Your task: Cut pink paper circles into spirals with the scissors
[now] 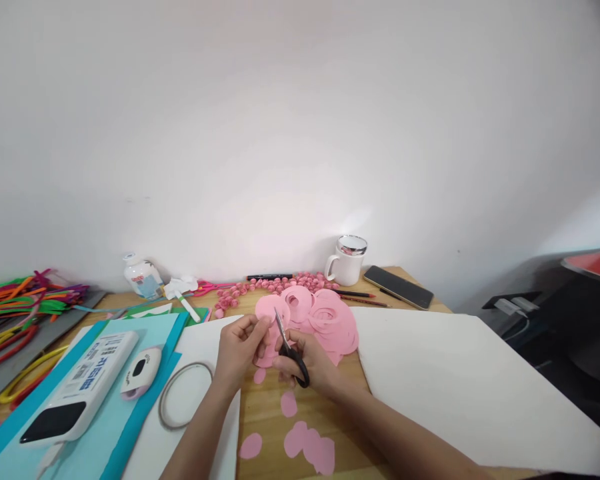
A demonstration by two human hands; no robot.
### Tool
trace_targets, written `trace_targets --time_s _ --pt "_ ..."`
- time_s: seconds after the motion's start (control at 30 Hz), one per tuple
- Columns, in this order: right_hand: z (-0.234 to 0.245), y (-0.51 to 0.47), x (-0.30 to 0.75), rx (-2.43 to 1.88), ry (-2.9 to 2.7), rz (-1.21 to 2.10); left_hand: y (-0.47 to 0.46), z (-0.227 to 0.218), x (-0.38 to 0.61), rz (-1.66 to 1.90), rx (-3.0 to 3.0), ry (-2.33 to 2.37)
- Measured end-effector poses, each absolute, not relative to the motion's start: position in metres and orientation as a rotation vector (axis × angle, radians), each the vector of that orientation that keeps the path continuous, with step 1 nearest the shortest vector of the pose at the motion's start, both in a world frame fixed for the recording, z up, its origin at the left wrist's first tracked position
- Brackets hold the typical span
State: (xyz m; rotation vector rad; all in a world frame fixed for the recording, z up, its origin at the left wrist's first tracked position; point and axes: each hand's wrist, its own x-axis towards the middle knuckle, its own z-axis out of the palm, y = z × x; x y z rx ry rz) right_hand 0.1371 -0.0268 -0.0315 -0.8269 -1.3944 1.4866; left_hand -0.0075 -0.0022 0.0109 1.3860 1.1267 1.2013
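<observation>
My right hand is closed through the black handles of a pair of scissors, whose blades point up and slightly left. Beside it, my left hand pinches a pink paper circle at its lower edge, close to the scissor blades. Just beyond both hands lies a heap of pink paper rings and circles, some with round holes cut out. Nearer to me, several small pink paper discs lie scattered on the wooden table.
Small pink rolled paper buds run along the back, near a white mug and a phone. White sheets lie right. At left are blue folders, a power bank, a tape roll and coloured pipe cleaners.
</observation>
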Motion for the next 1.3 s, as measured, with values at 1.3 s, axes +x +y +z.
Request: trace_targets --time_s 1.3 --pt "-0.024 -0.027 0.138 -0.877 -1.380 1.427 -0.004 0.015 -0.011 1.155 1.416 1.103"
